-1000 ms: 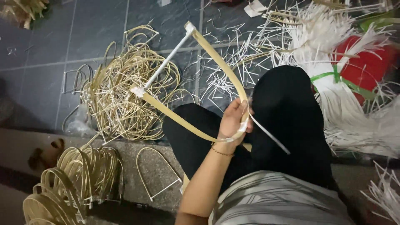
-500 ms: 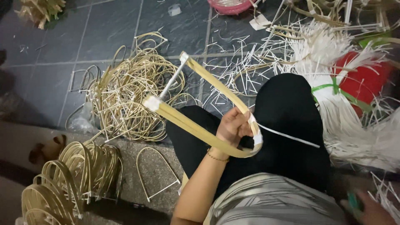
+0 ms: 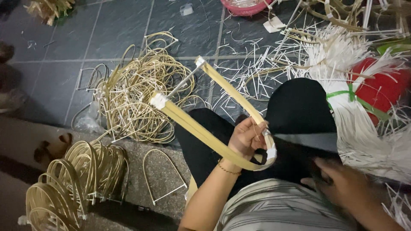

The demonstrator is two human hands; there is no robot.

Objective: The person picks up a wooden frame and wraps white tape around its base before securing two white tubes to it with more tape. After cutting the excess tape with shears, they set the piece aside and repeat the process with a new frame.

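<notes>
The dark tiled floor [image 3: 64, 47] fills most of your view, strewn with white strips and loops. To your right, a red tub [image 3: 385, 92] lies among a thick sheaf of white strips [image 3: 355, 124]; a green band [image 3: 349, 94] ties the sheaf just in front of it. What is inside the tub is hidden by the strips. At the top edge a pink basket [image 3: 244, 6] shows only its rim, with pale scraps inside. Beside it lies a small white scrap of paper [image 3: 272, 26], flat on the floor.

To your left, a loose heap of bent cane loops [image 3: 141, 98] rests on the tiles. Nearer you, on the stone step [image 3: 167, 179], a neater stack of finished loops [image 3: 72, 179] stands packed together, and one single loop [image 3: 162, 175] lies flat just beside it.

Your left hand [image 3: 246, 139] holds the bent cane bow [image 3: 205, 132] at its curve, above your lap; the fingers [image 3: 252, 128] are closed around the band where white tape wraps it. The bow's two arms reach away from you toward the heap, joined at their far ends by a thin white rod [image 3: 182, 81].

Your right hand [image 3: 342, 186] sits low by your lap, blurred; you cannot tell how its fingers stand or whether they hold anything.
</notes>
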